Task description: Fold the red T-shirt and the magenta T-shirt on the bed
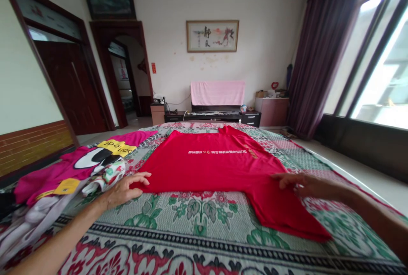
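A red T-shirt (204, 171) lies spread flat on a patterned bed cover (197, 215), with one sleeve (290, 215) reaching toward me at the right. Small pale and gold lettering runs upside down across its far part. My left hand (126, 188) is at the shirt's near left corner, thumb and fingers apart around the cloth edge. At the right end, my right hand (301, 185) rests on the shirt near the base of the sleeve, fingers stretched out over the red cloth. Its fingertips touch the fabric, and part of its thumb side is hard to make out.
To the left lies a heap of clothes, with a magenta garment (60, 171) with yellow patches and a greyish white garment (38, 224). Beyond the bed stand a low black cabinet (251, 119) and a pink cloth (218, 93) over a screen. A purple curtain (318, 54) hangs right.
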{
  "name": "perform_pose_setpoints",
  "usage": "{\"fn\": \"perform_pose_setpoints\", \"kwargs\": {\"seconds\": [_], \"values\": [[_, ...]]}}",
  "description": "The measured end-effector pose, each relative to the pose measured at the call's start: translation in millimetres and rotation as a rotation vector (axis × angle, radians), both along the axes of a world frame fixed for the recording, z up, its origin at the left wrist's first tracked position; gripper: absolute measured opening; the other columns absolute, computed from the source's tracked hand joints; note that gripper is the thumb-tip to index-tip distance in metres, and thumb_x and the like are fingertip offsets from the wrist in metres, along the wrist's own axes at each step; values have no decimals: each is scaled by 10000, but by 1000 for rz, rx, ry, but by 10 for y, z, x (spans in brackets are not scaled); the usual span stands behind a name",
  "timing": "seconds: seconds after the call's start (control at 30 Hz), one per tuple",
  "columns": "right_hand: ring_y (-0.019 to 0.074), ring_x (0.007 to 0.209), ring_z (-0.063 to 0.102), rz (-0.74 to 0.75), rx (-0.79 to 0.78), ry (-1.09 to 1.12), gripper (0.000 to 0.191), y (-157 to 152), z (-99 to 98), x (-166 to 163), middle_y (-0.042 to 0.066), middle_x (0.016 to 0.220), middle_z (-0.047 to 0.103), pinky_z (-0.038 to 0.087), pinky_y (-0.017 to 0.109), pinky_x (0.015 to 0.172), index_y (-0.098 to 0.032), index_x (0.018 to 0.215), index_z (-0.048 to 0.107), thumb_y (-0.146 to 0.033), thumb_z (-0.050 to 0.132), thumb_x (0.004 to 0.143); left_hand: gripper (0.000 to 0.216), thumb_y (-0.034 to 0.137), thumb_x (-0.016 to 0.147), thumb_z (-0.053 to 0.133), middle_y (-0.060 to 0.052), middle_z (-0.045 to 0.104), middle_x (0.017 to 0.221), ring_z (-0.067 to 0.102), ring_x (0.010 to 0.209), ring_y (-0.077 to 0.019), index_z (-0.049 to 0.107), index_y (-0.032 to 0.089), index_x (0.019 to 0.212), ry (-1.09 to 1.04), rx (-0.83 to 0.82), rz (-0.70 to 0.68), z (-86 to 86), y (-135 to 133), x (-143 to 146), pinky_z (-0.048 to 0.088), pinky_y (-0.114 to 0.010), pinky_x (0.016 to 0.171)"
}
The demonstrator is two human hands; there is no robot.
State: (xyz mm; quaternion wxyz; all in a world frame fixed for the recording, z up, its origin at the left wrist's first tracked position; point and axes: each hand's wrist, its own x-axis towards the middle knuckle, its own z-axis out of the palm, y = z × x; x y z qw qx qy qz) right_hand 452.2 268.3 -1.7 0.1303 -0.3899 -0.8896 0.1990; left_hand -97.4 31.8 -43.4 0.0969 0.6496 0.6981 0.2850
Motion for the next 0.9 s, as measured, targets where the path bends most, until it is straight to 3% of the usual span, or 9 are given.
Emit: {"fn": "perform_pose_setpoints", "kwargs": {"seconds": [0.1, 0.23, 0.47, 0.57, 0.77, 0.83, 0.9], "values": [[213, 1203, 513, 187, -186, -92, 561, -84, 112, 17, 38, 1342, 524, 430, 280, 930, -279, 943, 716, -12, 473, 513, 299, 172, 611, 443, -14, 588, 1272, 532, 1182, -206, 662, 235, 806, 57, -2, -16, -21, -24, -33, 333, -343, 1067], [213, 1224, 492, 148, -128, -134, 614, -163, 141, -5, 32, 1389, 472, 424, 247, 945, -295, 1002, 696, 12, 526, 497, 307, 180, 621, 446, -18, 601, 1254, 539, 1170, -198, 660, 236, 834, 137, 37, -4, -85, -32, -78, 353, -328, 1054], [233, 1242, 472, 181, -151, -122, 288, -143, 102, -79, 49, 1368, 496, 420, 296, 957, -244, 785, 713, -80, 537, 625, 163, 278, 701, 484, -33, 666, 1121, 606, 1053, -196, 633, 224, 740, 272, 150, 88, -186, 32, -187, 430, -309, 976], [236, 1215, 495, 187, -167, -96, 232, -117, 97, -81, 67, 1361, 500, 408, 309, 964, -239, 783, 720, -139, 543, 671, 175, 299, 732, 474, -37, 673, 1109, 617, 1029, -189, 629, 222, 763, 275, 174, 82, -215, 58, -198, 442, -298, 958], [260, 1096, 564, 103, -114, -34, 172, -93, 139, -135, 82, 1225, 605, 409, 347, 952, -222, 739, 715, -193, 579, 639, 223, 352, 766, 453, -42, 665, 1134, 610, 1046, -183, 633, 227, 808, 269, 194, 88, -195, 56, -168, 435, -284, 961], [241, 1030, 588, 87, -128, -23, 183, -42, 166, -147, 70, 1140, 647, 420, 317, 919, -214, 726, 708, -163, 563, 626, 244, 364, 770, 449, -29, 662, 1139, 610, 1041, -180, 645, 231, 831, 270, 188, 76, -101, 79, -173, 428, -273, 955], [198, 859, 617, 77, -225, -47, 199, 50, 202, -163, 49, 912, 699, 451, 272, 809, -203, 704, 692, -134, 527, 615, 251, 368, 763, 457, -2, 698, 1017, 638, 943, -173, 658, 238, 838, 255, 100, 49, 52, 155, -196, 452, -257, 894]]}}
